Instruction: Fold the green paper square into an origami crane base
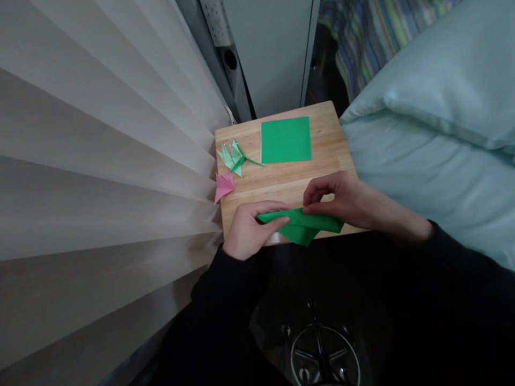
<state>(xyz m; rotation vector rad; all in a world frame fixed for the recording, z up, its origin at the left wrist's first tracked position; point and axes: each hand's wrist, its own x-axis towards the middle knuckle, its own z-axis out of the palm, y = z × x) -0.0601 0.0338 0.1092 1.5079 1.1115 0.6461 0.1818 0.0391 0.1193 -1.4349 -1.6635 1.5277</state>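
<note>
Both hands pinch the folded green paper (300,224): left hand (245,231) at one end, right hand (341,199) on top; light, thin, easily creased.

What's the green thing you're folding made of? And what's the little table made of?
The green piece in both hands looks like thin matte paper: it holds sharp creases and flat folded layers, same as the flat green square behind it. The table looks like light wood with a smooth finish: pale grain lines and joined strips show along its top. It could be a veneer.
</note>
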